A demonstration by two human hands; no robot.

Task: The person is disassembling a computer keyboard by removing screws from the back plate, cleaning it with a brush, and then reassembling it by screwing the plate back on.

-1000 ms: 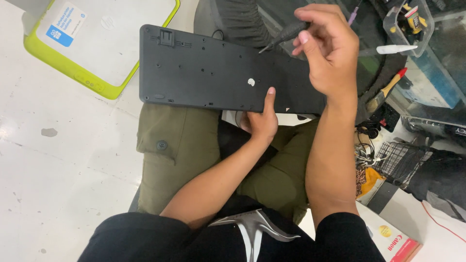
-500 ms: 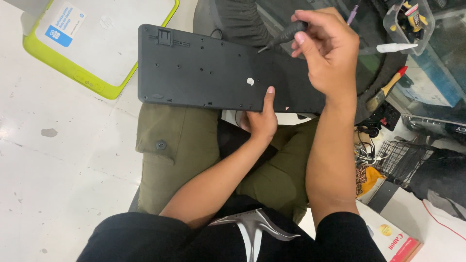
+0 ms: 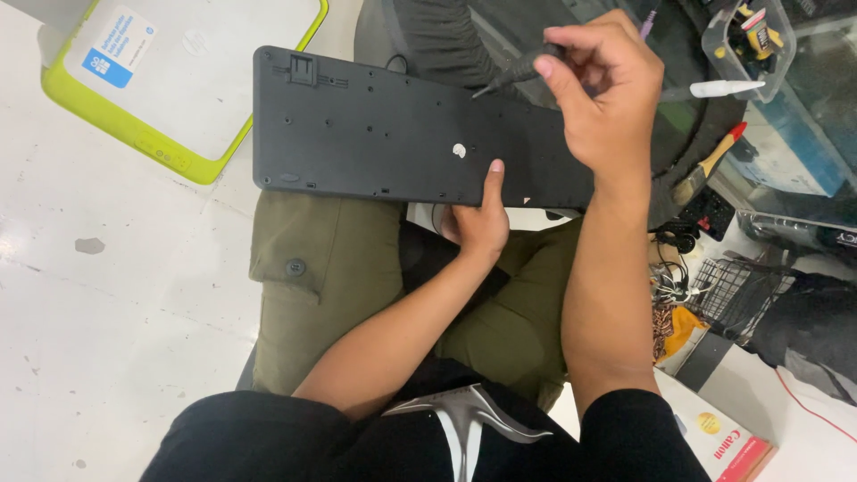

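A black keyboard [image 3: 384, 129] lies face down across my lap, its underside with screw holes and a small white dot facing up. My left hand [image 3: 478, 219] grips its near edge from below, thumb pressed on the back. My right hand [image 3: 607, 98] is closed on a black screwdriver [image 3: 513, 76], whose tip points down-left at the keyboard's far edge.
A white and lime-green printer [image 3: 178, 80] sits on the white floor at the upper left. At the right are a clear tub of small tools [image 3: 754, 36], a white marker [image 3: 723, 87], a red-tipped brush [image 3: 710, 165], tangled cables [image 3: 674, 277] and a white box [image 3: 723, 437].
The keyboard and both hands have drifted slightly up and left in view. My right hand has turned a little on the screwdriver; both grips are unchanged.
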